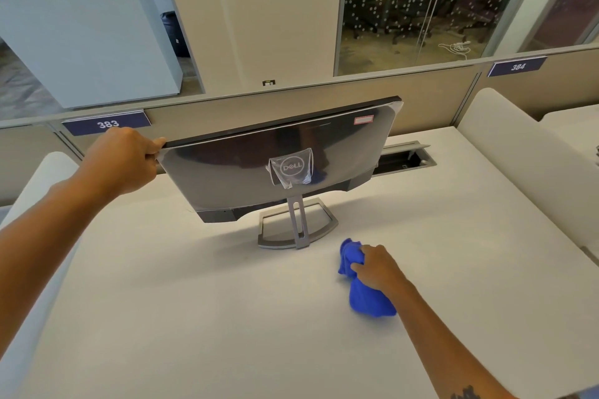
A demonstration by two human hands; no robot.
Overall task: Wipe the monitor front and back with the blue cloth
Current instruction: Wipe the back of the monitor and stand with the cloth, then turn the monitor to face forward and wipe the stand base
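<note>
The left hand [124, 160] grips the monitor [269, 165] by its upper left corner, its back facing the camera. The right hand [377, 267] holds the bunched blue cloth [368, 300] on the white desk [201, 317], near the stand [296, 227]

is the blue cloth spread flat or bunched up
Bunched up: the blue cloth sits in a crumpled wad on the desk, gripped by the right hand.

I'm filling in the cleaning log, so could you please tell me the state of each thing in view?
monitor: upright on its stand, back toward the camera, protective film partly on.
blue cloth: bunched, lying on the desk.
left hand: holds the monitor's upper corner.
right hand: grips the cloth.
desk cable hatch: lid open.
</note>
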